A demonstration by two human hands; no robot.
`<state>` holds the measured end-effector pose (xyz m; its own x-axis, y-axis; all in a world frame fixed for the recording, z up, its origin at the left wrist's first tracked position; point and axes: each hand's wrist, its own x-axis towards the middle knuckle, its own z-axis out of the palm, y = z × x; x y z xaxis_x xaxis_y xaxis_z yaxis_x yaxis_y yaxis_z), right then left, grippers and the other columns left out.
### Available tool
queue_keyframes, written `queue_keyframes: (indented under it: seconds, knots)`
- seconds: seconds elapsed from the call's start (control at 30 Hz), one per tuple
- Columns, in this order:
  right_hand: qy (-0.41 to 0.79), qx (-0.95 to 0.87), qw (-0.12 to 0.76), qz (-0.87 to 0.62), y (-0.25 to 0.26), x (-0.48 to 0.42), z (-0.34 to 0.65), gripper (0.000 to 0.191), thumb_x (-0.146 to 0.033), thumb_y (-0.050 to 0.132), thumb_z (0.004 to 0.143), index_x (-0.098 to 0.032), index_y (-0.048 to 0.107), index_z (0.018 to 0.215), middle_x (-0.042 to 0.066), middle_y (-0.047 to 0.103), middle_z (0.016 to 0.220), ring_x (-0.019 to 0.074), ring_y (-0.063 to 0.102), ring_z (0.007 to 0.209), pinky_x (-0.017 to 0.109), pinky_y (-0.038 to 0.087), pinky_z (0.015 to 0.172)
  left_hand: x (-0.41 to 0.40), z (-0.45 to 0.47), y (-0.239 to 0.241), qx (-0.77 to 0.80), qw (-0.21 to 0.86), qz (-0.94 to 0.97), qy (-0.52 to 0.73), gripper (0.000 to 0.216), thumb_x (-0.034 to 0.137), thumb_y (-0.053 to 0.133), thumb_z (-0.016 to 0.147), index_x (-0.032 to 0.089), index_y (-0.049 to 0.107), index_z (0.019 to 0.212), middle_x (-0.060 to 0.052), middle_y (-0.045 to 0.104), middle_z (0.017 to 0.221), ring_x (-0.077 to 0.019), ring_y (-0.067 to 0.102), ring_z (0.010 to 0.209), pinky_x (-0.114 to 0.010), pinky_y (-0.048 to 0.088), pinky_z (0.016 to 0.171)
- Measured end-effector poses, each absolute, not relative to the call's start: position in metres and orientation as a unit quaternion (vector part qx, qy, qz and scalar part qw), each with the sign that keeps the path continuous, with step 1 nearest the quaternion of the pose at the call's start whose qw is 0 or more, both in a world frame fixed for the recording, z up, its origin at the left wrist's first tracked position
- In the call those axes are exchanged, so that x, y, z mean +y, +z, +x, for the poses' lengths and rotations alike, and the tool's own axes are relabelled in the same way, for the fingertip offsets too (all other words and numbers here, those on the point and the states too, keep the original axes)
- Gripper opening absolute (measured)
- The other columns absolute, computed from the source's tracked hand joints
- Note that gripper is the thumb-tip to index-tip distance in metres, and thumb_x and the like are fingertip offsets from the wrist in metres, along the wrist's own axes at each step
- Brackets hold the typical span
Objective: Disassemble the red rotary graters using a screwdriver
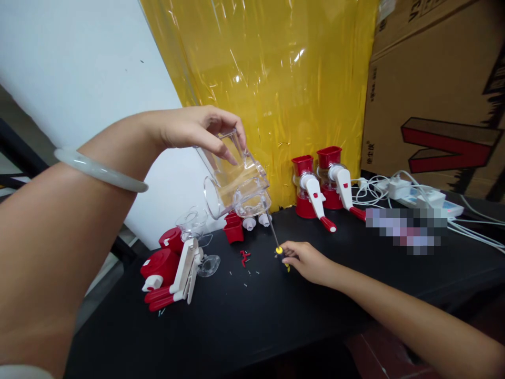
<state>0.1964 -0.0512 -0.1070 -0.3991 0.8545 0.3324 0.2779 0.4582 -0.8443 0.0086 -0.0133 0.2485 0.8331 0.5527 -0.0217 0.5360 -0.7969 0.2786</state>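
Note:
My left hand (215, 129) grips a clear plastic housing (232, 181) from above and holds it tilted over the table. In my right hand (302, 260) is a screwdriver (280, 251) with a yellow and dark handle, its shaft pointing up. The tip meets the underside of the clear housing; whether a screw sits there is too small to tell. Below, small red parts (244, 258) and several loose screws (245, 285) lie on the black table (276, 316). Red cups (233, 231) and white knobbed pieces (249, 223) stand just behind.
Red bases (160, 266), white crank handles with red grips (183, 271) and clear parts (209, 265) are grouped at left. Two assembled red-and-white rotary graters (305, 184) stand at back right. Beyond them are a power strip (453, 209) with cables and a cardboard box (426, 95).

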Motion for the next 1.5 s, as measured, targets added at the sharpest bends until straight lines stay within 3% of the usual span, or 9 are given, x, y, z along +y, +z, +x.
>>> queue_keyframes:
  seconds: [0.1, 0.37, 0.67, 0.87, 1.03, 1.17, 1.37, 1.5]
  knots:
    - [0.376, -0.749, 0.402, -0.369, -0.1090, -0.0500, 0.1965, 0.018, -0.014, 0.057, 0.081, -0.018, 0.064, 0.096, 0.005, 0.071, 0.090, 0.0168, 0.068, 0.085, 0.030, 0.053, 0.082, -0.0170, 0.0101, 0.2479, 0.275, 0.119, 0.954, 0.016, 0.027, 0.023, 0.069, 0.071, 0.012, 0.063, 0.096, -0.007, 0.068, 0.101, -0.0202, 0.059, 0.102, -0.037, 0.046, 0.092]
    - [0.387, -0.743, 0.411, -0.360, -0.1079, -0.0523, 0.1949, 0.019, -0.012, 0.056, 0.081, -0.019, 0.063, 0.098, 0.004, 0.071, 0.092, 0.0159, 0.068, 0.085, 0.031, 0.053, 0.082, -0.0162, 0.0105, 0.2489, 0.285, 0.108, 0.953, -0.003, 0.025, 0.024, 0.066, 0.074, 0.013, 0.062, 0.096, -0.007, 0.068, 0.101, -0.0208, 0.059, 0.102, -0.036, 0.046, 0.090]
    - [0.379, -0.739, 0.411, -0.376, -0.1080, -0.0534, 0.1934, 0.016, -0.014, 0.061, 0.080, -0.018, 0.063, 0.095, 0.006, 0.070, 0.092, 0.0179, 0.068, 0.087, 0.034, 0.054, 0.082, -0.0172, 0.0126, 0.2495, 0.286, 0.128, 0.950, -0.014, 0.036, 0.039, 0.073, 0.072, 0.014, 0.061, 0.095, -0.004, 0.070, 0.102, -0.0198, 0.057, 0.103, -0.035, 0.045, 0.092]
    - [0.379, -0.753, 0.418, -0.341, -0.1091, -0.0530, 0.1960, 0.043, -0.012, 0.056, 0.083, -0.023, 0.054, 0.125, 0.007, 0.067, 0.115, 0.0181, 0.062, 0.111, 0.039, 0.047, 0.099, -0.0180, 0.0135, 0.2500, 0.284, 0.127, 0.950, -0.017, 0.034, 0.036, 0.073, 0.071, 0.015, 0.061, 0.095, -0.005, 0.070, 0.104, -0.0205, 0.058, 0.104, -0.035, 0.045, 0.091]
    - [0.307, -0.751, 0.416, -0.410, -0.1100, -0.0515, 0.1967, 0.043, -0.022, 0.070, 0.076, -0.020, 0.057, 0.117, 0.006, 0.067, 0.100, 0.0205, 0.063, 0.101, 0.042, 0.047, 0.097, -0.0181, 0.0135, 0.2494, 0.280, 0.135, 0.950, -0.015, 0.032, 0.036, 0.073, 0.071, 0.016, 0.062, 0.095, -0.005, 0.070, 0.105, -0.0209, 0.058, 0.104, -0.037, 0.046, 0.091]
    - [0.298, -0.765, 0.427, -0.380, -0.1096, -0.0540, 0.1982, 0.054, -0.019, 0.064, 0.080, -0.024, 0.046, 0.131, 0.008, 0.063, 0.118, 0.0204, 0.056, 0.117, 0.042, 0.041, 0.104, -0.0201, 0.0145, 0.2490, 0.278, 0.122, 0.953, -0.011, 0.031, 0.035, 0.072, 0.071, 0.016, 0.063, 0.094, -0.006, 0.070, 0.104, -0.0207, 0.059, 0.104, -0.036, 0.045, 0.092]
    - [0.287, -0.758, 0.406, -0.422, -0.1073, -0.0533, 0.1955, 0.045, -0.015, 0.065, 0.078, -0.022, 0.053, 0.121, 0.004, 0.066, 0.097, 0.0200, 0.063, 0.098, 0.041, 0.045, 0.095, -0.0221, 0.0161, 0.2490, 0.278, 0.117, 0.953, -0.005, 0.035, 0.039, 0.073, 0.069, 0.015, 0.063, 0.093, -0.006, 0.070, 0.103, -0.0195, 0.059, 0.102, -0.035, 0.044, 0.093]
    - [0.280, -0.772, 0.415, -0.391, -0.1062, -0.0551, 0.1943, 0.050, -0.016, 0.064, 0.079, -0.022, 0.049, 0.126, 0.008, 0.063, 0.114, 0.0212, 0.057, 0.114, 0.042, 0.041, 0.102, -0.0209, 0.0157, 0.2495, 0.281, 0.113, 0.953, -0.008, 0.037, 0.039, 0.073, 0.069, 0.015, 0.063, 0.094, -0.006, 0.071, 0.104, -0.0188, 0.058, 0.102, -0.034, 0.044, 0.093]
